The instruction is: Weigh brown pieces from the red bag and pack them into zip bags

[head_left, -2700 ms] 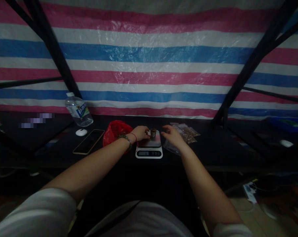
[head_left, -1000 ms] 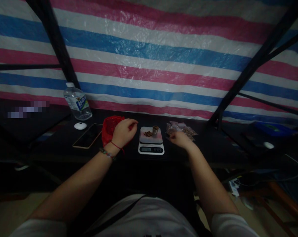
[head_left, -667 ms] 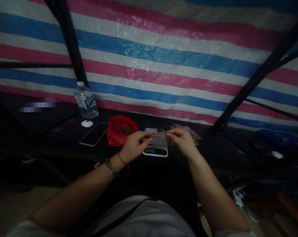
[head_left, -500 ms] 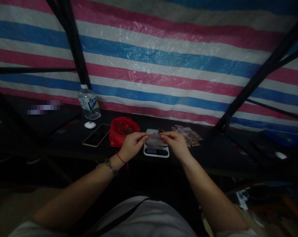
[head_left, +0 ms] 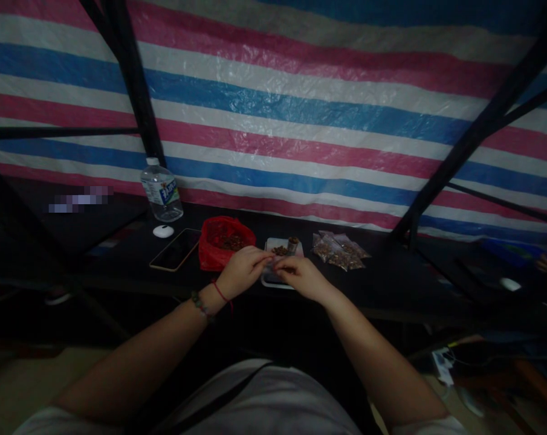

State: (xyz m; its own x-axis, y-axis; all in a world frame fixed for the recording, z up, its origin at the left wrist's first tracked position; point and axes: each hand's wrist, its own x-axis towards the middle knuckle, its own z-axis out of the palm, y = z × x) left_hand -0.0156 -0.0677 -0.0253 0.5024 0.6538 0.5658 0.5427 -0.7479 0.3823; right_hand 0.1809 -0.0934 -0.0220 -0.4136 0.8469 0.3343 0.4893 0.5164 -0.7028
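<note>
My left hand and my right hand meet in front of a small white kitchen scale, fingertips together, both pinching a small clear plastic bag that is mostly hidden between them. The scale's platform carries a little heap of brown pieces and a small cup. A red plastic bag holding more brown pieces stands open just left of the scale. A pile of filled clear packets lies right of it.
On the dark desk, a phone, a white mouse and a water bottle sit to the left. Black frame bars cross a striped tarp behind. Another mouse lies far right.
My left hand left the scale and the red bag; my right hand picked up a clear bag. Both hands held it stretched out, then drew together over the scale's front.
</note>
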